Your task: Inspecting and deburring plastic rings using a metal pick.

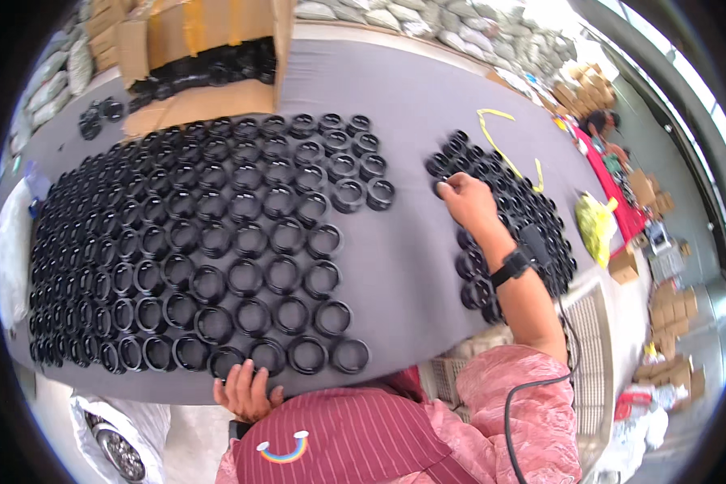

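Rows of black plastic rings (250, 239) stand across the left and middle of the grey-covered table. My left hand (246, 391) rests at the near edge, fingers extended and thumb apart, its fingertips beside the nearest rings. Over on the right, a second cluster of smaller-looking black round parts (532, 207) is packed closely together. My right hand (469, 202) is at that cluster's left side, thumb and fingers pinched on a black round part (440, 189) that they mostly hide. A dark wristband (511, 266) is on my right wrist.
An open cardboard box (206, 32) holding black parts stands at the back left. A yellow strap (496, 137) lies at the far right, near a yellow bag (595, 226). A black cable (510, 403) hangs by my right arm. Another person (601, 125) is at the far right.
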`<move>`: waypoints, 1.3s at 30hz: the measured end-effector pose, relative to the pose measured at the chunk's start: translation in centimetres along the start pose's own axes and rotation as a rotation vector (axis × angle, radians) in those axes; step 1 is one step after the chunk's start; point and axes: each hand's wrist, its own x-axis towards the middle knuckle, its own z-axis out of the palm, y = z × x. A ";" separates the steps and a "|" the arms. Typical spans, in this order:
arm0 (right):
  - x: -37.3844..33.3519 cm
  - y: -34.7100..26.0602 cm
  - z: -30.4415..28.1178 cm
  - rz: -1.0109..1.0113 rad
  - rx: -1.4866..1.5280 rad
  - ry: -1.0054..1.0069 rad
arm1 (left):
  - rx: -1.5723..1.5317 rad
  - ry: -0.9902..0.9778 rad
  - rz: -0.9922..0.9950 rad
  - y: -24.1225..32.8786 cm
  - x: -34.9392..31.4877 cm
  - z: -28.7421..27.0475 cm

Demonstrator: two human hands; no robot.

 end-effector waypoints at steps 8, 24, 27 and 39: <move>-11.0 12.1 -5.4 -0.041 -0.151 -0.440 | -0.017 -0.015 0.033 -0.4 0.5 0.0; -6.2 1.7 3.3 -0.209 -0.460 -0.495 | -0.082 0.051 -0.082 1.1 1.3 -0.5; -4.0 -3.0 5.4 -0.175 -0.368 -0.499 | -0.087 0.070 -0.103 1.2 1.2 -0.3; -1.4 0.9 -0.8 -0.040 -0.126 -0.423 | -0.099 0.016 -0.059 0.6 0.7 -0.4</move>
